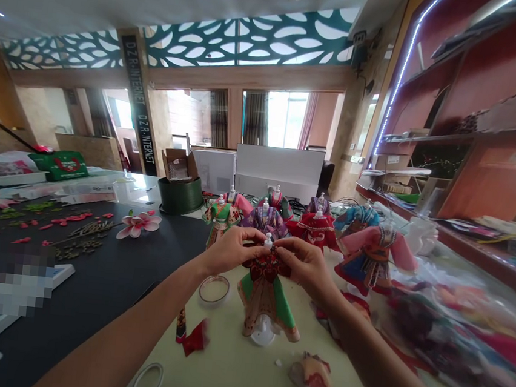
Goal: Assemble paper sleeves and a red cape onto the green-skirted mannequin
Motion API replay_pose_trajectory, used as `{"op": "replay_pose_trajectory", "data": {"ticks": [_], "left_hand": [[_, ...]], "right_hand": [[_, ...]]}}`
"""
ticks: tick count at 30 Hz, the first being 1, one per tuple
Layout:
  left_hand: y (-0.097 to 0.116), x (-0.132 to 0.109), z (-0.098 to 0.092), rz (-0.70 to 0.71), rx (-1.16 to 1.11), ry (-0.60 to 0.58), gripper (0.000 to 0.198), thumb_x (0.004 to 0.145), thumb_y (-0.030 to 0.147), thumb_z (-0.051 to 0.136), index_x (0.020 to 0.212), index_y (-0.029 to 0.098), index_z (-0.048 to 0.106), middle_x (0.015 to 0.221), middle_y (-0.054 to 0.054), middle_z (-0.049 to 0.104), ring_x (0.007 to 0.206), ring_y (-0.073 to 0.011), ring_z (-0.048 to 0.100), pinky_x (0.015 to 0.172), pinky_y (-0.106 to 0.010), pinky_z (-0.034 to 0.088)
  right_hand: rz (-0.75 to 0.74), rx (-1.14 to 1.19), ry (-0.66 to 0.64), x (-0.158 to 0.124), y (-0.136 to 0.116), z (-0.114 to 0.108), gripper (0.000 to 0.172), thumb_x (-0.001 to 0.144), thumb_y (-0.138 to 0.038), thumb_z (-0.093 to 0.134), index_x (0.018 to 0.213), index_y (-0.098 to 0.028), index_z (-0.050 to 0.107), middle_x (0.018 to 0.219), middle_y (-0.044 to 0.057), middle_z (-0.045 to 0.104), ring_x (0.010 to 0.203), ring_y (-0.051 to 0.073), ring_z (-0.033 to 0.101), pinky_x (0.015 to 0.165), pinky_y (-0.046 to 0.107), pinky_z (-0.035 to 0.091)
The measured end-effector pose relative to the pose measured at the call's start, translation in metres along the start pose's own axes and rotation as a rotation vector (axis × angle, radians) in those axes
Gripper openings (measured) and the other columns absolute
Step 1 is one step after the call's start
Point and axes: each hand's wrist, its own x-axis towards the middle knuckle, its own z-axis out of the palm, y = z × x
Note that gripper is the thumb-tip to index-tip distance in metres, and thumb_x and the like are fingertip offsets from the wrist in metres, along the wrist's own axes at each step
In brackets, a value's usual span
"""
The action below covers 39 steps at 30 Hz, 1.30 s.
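Observation:
A headless doll figure [259, 300] in a green and tan skirt stands upright before me on a white base [263, 333]. A dark red patterned garment [265, 271] covers its upper part, and a white neck peg [268, 242] sticks out on top. On the left side of the neck, my left hand [233, 249] pinches the garment's upper edge. My right hand [306, 264] pinches that edge from the other side. The fingertips hide part of the collar. Nearby lie a red fabric scrap [195, 338] and a crumpled piece of printed cloth [315, 378].
Behind the hands stand several dressed doll figures, among them a red one [316, 229] and a pink and blue one [373, 256]. Bagged fabric [461, 310] is heaped at right. A tape roll [214, 289] lies at left, beyond it a pink flower [140, 225] and a green tub [180, 195].

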Motion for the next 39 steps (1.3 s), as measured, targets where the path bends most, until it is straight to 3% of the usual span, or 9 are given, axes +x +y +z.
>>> {"op": "replay_pose_trajectory", "data": {"ticks": [7,11,16,22,27,33,39], "left_hand": [[-0.005,0.002,-0.006,0.040,0.003,-0.038,0.034,0.070,0.040,0.071,0.097,0.019,0.069,0.092,-0.005,0.070,0.056,-0.0108,0.058,0.045,-0.020,0.044],[-0.005,-0.004,-0.011,0.063,-0.019,-0.023,0.038,0.073,0.042,0.069,0.102,0.019,0.068,0.098,-0.008,0.070,0.067,-0.0156,0.063,0.050,-0.023,0.049],[-0.003,-0.011,-0.022,0.113,-0.063,0.074,0.032,0.077,0.040,0.066,0.100,0.018,0.067,0.104,-0.009,0.069,0.097,-0.0213,0.062,0.080,-0.031,0.051],[-0.014,-0.024,-0.026,0.104,-0.087,0.231,0.028,0.079,0.041,0.063,0.096,0.019,0.069,0.098,-0.007,0.070,0.086,-0.0188,0.064,0.072,-0.028,0.052],[-0.026,-0.039,-0.015,0.116,-0.073,0.354,0.026,0.081,0.039,0.061,0.095,0.020,0.070,0.092,-0.005,0.071,0.082,-0.0180,0.064,0.071,-0.027,0.050],[-0.035,-0.055,0.006,0.162,-0.048,0.598,0.021,0.080,0.034,0.063,0.094,0.021,0.070,0.099,-0.004,0.070,0.096,-0.0194,0.062,0.089,-0.029,0.045],[-0.054,-0.068,0.038,0.105,-0.115,0.871,0.019,0.081,0.035,0.060,0.090,0.019,0.066,0.084,-0.002,0.069,0.080,-0.0167,0.064,0.075,-0.026,0.050]], "right_hand": [[0.017,-0.027,0.068,-0.004,-0.010,-0.004,0.024,0.081,-0.037,0.057,0.085,-0.017,0.069,0.075,0.003,0.066,0.064,0.015,0.060,0.048,0.022,0.047],[0.005,-0.045,0.091,-0.005,-0.009,-0.009,0.027,0.081,-0.039,0.056,0.088,-0.016,0.069,0.079,0.004,0.067,0.070,0.016,0.060,0.058,0.025,0.048],[-0.011,-0.055,0.107,-0.008,-0.001,-0.014,0.027,0.082,-0.040,0.057,0.089,-0.017,0.068,0.081,0.005,0.068,0.076,0.018,0.061,0.066,0.028,0.048],[0.006,0.002,0.149,-0.016,0.009,-0.016,0.028,0.081,-0.043,0.059,0.090,-0.018,0.068,0.084,0.005,0.069,0.068,0.018,0.061,0.053,0.026,0.047],[0.016,0.027,0.229,-0.027,0.008,-0.018,0.025,0.081,-0.041,0.060,0.089,-0.019,0.068,0.089,0.005,0.070,0.080,0.019,0.063,0.067,0.028,0.049],[-0.080,-0.036,0.437,-0.047,0.008,-0.019,0.017,0.083,-0.034,0.060,0.087,-0.020,0.068,0.085,0.004,0.069,0.079,0.018,0.062,0.072,0.029,0.048],[-0.116,-0.093,0.496,-0.061,0.007,-0.009,0.014,0.084,-0.032,0.059,0.086,-0.020,0.066,0.079,0.003,0.067,0.074,0.018,0.061,0.068,0.030,0.048]]}}
